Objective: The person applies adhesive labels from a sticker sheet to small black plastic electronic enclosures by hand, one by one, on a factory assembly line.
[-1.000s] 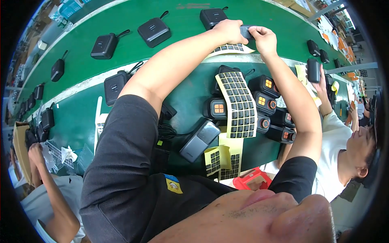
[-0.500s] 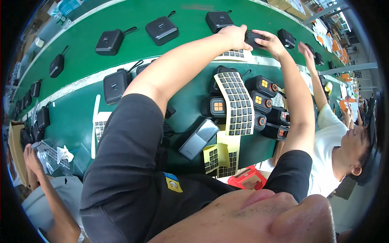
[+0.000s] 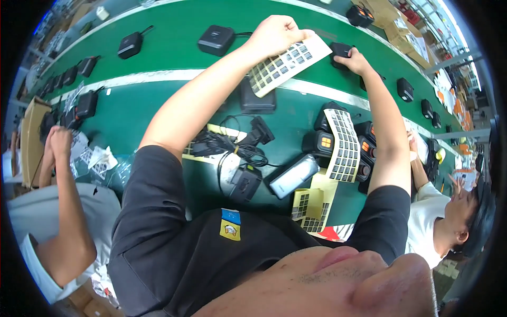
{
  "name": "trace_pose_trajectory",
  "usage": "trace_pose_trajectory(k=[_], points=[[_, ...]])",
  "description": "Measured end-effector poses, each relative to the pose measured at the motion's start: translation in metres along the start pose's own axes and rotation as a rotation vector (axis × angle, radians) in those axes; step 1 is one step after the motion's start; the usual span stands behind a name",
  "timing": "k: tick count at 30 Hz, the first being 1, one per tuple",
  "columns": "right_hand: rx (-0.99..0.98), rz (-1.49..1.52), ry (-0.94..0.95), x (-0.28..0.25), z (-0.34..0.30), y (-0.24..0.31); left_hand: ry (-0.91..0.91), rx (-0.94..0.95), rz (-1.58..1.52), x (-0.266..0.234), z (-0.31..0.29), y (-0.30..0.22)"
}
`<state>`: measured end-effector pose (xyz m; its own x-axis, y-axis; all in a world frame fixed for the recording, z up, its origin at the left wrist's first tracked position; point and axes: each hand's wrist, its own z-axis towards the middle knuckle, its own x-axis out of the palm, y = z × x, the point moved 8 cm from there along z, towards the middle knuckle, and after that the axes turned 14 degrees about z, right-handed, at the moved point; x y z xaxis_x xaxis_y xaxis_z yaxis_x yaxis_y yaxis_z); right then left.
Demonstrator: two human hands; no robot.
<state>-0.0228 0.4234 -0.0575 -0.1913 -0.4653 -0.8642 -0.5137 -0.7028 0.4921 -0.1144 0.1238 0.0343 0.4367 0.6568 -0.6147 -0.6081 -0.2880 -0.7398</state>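
Observation:
My left hand (image 3: pixel 274 36) is closed, pinching the far edge of a pale sheet of small black square stickers (image 3: pixel 288 63). The sheet hangs tilted above the far table edge, partly over a black square case (image 3: pixel 259 100). To its right my right hand (image 3: pixel 356 62) is closed around a small black box-shaped item (image 3: pixel 339 51) above the green belt (image 3: pixel 311 13). Left of my left hand, another black case with a wrist strap (image 3: pixel 215 40) lies on the belt. A second sticker sheet (image 3: pixel 346 145) drapes over black devices with orange squares (image 3: pixel 318 142).
Nearer me lie a silver-grey power bank (image 3: pixel 293 176), tangled black cables (image 3: pixel 248 153) and a black block-shaped device (image 3: pixel 244 183). More black cases line the belt on both sides. One person in white (image 3: pixel 428 211) sits at the right; another person's hands (image 3: pixel 58 140) show at the left.
My left hand has left the black item and lifted the sticker sheet that lay below it. My right hand alone holds the item now. The view has shifted, and cases on the belt appear displaced.

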Motion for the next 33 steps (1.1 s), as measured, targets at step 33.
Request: trace_pose_trajectory(k=[33], points=[[-0.591, 1.045, -0.01, -0.023, -0.245, 0.232, -0.145, 0.262, -0.141, -0.09, -0.132, -0.067]])
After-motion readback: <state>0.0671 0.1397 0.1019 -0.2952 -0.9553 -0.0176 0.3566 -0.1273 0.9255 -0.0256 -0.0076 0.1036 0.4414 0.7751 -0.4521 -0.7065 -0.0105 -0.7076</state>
